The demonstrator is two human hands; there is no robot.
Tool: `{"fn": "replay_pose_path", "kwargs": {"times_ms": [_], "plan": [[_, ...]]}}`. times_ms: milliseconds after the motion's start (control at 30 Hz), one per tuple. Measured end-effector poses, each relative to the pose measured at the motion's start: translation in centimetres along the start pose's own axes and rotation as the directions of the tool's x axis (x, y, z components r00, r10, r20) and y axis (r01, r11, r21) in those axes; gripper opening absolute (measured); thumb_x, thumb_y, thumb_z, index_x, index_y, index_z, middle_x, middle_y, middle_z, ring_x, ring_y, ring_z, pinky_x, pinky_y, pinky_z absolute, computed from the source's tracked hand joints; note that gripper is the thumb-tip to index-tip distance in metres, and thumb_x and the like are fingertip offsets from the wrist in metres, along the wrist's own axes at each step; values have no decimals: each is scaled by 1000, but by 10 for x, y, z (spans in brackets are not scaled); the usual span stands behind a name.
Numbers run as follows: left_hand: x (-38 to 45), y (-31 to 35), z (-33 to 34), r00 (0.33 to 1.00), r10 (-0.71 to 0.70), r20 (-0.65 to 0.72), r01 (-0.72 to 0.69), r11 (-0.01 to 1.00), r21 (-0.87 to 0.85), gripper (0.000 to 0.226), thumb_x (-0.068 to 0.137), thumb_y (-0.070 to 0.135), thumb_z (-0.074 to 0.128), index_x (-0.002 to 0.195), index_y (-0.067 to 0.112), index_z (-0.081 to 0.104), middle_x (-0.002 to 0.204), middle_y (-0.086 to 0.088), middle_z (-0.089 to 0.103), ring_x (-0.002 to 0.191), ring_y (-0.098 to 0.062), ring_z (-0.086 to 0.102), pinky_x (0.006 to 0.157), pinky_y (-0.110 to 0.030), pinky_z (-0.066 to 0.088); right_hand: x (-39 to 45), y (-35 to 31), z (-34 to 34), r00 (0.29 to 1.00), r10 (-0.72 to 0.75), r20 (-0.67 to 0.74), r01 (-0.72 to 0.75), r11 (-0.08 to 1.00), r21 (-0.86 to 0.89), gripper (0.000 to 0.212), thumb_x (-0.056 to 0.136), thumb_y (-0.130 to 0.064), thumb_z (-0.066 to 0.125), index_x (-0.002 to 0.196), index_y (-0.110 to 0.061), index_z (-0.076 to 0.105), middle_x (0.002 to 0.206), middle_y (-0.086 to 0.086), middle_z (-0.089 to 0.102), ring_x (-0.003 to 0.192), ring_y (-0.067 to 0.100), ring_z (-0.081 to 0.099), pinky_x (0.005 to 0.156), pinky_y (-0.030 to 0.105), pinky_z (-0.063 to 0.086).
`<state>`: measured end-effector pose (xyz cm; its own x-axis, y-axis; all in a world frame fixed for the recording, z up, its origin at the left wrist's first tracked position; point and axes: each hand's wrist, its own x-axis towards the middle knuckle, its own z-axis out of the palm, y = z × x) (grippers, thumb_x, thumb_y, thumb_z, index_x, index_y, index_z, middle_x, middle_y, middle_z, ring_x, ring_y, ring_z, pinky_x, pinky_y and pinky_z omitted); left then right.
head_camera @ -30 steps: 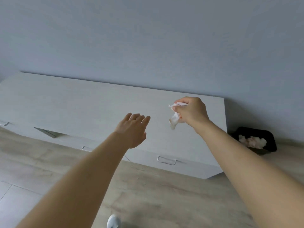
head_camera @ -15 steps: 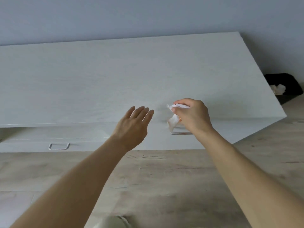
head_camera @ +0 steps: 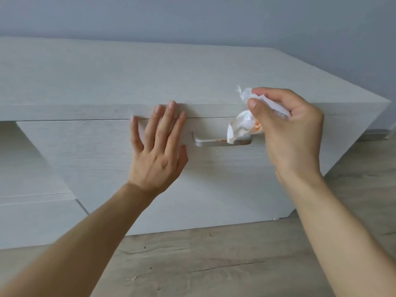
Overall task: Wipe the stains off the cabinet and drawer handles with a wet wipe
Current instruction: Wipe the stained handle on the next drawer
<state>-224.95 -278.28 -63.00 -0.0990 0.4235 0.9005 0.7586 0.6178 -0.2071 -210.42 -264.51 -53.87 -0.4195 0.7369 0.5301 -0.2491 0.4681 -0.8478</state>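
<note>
So the big pale whitewashed-wood cabinet sits low on the wood-look floor, against a grey wall, and its wide drawer front faces the camera. On that front is the thing that matters: a brushed silver metal bar handle, long axis running left-right, level with the drawer's top edge. You can see an orange stain smeared near the middle of the bar.

The right hand is clearly the nearer one for the job. It's curled around a crumpled white wet wipe, pinching it between thumb and fingers, and the hanging tail of the wipe drapes onto the right part of the handle. There's already orange on the wipe.

The left hand is spread flat, fingers straight, against the drawer front just left of the handle, holding nothing, looks like it's bracing.

My guess: the stain lies left of the wipe, so the stroke should run leftward along the bar.
</note>
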Motion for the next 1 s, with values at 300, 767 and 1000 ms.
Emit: {"fn": "replay_pose_path", "kwargs": {"times_ms": [300,767,1000], "plan": [[-13,35,26,965,-249,-80,239,963,-123,60,89,20,46,143,7,23,149,-14,19,146,-17,1,115,-46,-3,-15,41,-8,979,-1,-205,10,999,43,15,84,-11,68,92,-24,69,103,1,65,88,-2,64,79,17,52],[-17,31,35,970,-208,-127,190,971,-144,63,90,22,49,144,4,21,150,-14,18,146,-14,-5,115,-46,-6,-42,58,3,981,-121,-151,95,981,-170,16,84,-18,67,75,-31,62,84,-11,68,79,-4,63,64,4,40],[-18,31,39,965,-207,-164,182,971,-152,62,93,24,46,145,7,17,151,-14,18,147,-16,-3,115,-47,-5,-37,62,7,977,-12,-215,-3,998,-69,16,90,-18,60,102,-17,71,88,-6,65,78,3,61,76,23,52]]}}
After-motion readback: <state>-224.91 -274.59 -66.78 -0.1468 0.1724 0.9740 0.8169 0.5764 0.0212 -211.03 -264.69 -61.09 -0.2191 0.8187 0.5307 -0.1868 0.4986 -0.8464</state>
